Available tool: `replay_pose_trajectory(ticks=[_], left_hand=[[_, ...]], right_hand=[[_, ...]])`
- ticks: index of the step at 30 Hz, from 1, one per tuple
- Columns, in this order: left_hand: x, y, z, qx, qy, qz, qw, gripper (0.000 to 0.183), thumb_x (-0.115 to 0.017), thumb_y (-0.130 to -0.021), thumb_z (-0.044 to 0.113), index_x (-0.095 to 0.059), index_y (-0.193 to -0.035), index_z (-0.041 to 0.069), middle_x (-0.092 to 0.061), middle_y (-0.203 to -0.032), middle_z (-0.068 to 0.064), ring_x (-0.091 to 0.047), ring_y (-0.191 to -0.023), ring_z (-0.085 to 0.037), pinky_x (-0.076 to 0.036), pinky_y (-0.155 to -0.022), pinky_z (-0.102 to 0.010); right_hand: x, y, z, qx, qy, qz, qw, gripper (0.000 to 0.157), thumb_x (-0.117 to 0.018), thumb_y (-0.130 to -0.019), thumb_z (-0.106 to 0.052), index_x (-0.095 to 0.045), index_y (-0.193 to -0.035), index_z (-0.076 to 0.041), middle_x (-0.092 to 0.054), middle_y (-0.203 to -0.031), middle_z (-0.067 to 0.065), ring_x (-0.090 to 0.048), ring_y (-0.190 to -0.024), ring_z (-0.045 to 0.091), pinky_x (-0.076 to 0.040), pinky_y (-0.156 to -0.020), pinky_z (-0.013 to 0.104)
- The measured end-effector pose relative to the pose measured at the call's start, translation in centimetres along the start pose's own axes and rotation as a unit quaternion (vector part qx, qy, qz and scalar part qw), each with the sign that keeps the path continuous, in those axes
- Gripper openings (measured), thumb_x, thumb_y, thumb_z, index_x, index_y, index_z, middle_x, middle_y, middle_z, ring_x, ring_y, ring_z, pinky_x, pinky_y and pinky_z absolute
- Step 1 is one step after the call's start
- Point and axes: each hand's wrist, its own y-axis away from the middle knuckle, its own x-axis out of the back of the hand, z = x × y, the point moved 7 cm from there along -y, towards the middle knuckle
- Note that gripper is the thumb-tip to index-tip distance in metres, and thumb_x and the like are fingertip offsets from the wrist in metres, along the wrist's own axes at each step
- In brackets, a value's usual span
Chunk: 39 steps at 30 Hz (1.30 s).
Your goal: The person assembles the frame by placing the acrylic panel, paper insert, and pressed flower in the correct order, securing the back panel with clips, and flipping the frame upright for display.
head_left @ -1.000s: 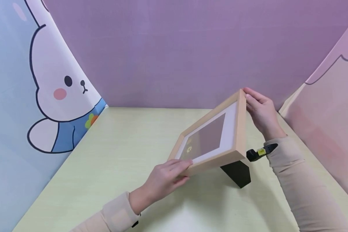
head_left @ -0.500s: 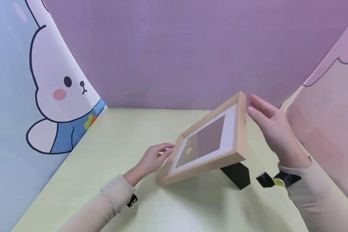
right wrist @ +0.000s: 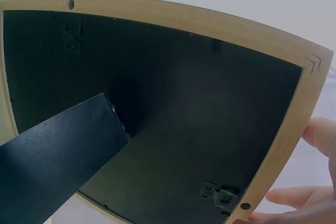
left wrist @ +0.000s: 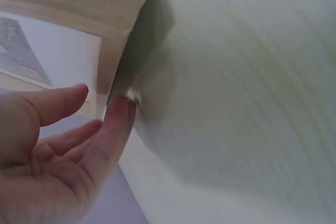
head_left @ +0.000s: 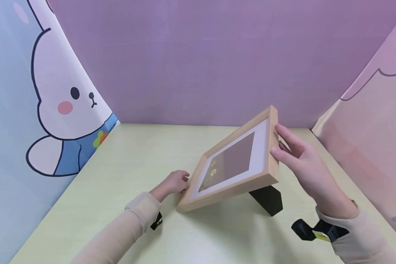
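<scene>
A light wooden picture frame (head_left: 231,189) leans back on the table in the head view, its white mat (head_left: 258,141) facing left and a muted flower picture (head_left: 229,159) inside. A black stand leg (head_left: 268,200) props it from behind. My left hand (head_left: 173,182) is at the frame's lower left edge. In the left wrist view its fingertips (left wrist: 119,106) meet that edge, and the thumb (left wrist: 65,102) lies before the front. My right hand (head_left: 303,161) touches the right edge with extended thumb and fingers. The right wrist view shows the black back panel (right wrist: 194,98).
The pale green table (head_left: 145,154) runs back to a purple wall (head_left: 191,62). A blue panel with a cartoon rabbit (head_left: 69,102) stands at left, a pink panel (head_left: 366,143) at right. Black wrist cameras sit on both sleeves.
My left hand has let go of the frame's near edge and moved to its left edge. My right hand came off the upper corner and now touches the right edge lower down.
</scene>
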Motion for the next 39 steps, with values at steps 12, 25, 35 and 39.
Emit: replay_pose_trajectory(ticks=[12, 25, 35, 39], left_hand=[[-0.5, -0.2, -0.1, -0.013, 0.022, -0.001, 0.9997, 0.039, -0.061, -0.080, -0.004, -0.054, -0.117, -0.012, -0.064, -0.092, -0.017, -0.061, -0.064, -0.018, -0.051, -0.062, -0.028], [-0.7, 1.1, -0.6, 0.002, 0.086, 0.012, 0.9962, 0.034, -0.060, -0.080, -0.003, -0.057, -0.114, -0.004, -0.064, -0.084, -0.011, -0.059, -0.059, -0.016, -0.049, -0.053, -0.029], [-1.3, 2.4, -1.0, 0.010, 0.160, 0.022, 0.9868, 0.025, -0.060, -0.079, -0.001, -0.058, -0.104, -0.003, -0.062, -0.085, -0.011, -0.060, -0.060, -0.017, -0.050, -0.054, -0.030], [-1.7, 3.3, -0.6, -0.001, 0.190, 0.017, 0.9816, 0.022, -0.061, -0.079, -0.001, -0.058, -0.100, -0.004, -0.062, -0.085, -0.012, -0.059, -0.059, -0.017, -0.051, -0.055, -0.031]], right_hand=[[0.0, 0.0, 0.2, 0.006, 0.058, 0.002, 0.998, 0.057, -0.054, -0.093, -0.008, -0.028, -0.143, -0.003, -0.018, -0.150, 0.012, -0.020, -0.134, 0.022, -0.029, -0.096, 0.014], [0.7, -0.7, 0.5, 0.042, 0.077, -0.046, 0.995, 0.052, -0.047, -0.095, -0.005, -0.027, -0.143, -0.004, -0.017, -0.150, 0.009, -0.014, -0.136, 0.012, -0.024, -0.098, 0.012], [1.5, -2.3, 1.2, 0.061, -0.073, -0.136, 0.986, 0.047, -0.038, -0.097, 0.002, -0.029, -0.143, -0.007, -0.019, -0.151, 0.002, -0.014, -0.135, 0.009, -0.029, -0.097, 0.016], [2.0, -2.8, 1.7, 0.056, -0.101, -0.176, 0.978, 0.048, -0.032, -0.098, 0.002, -0.026, -0.144, -0.008, -0.017, -0.151, -0.002, -0.023, -0.131, 0.006, -0.034, -0.094, 0.019]])
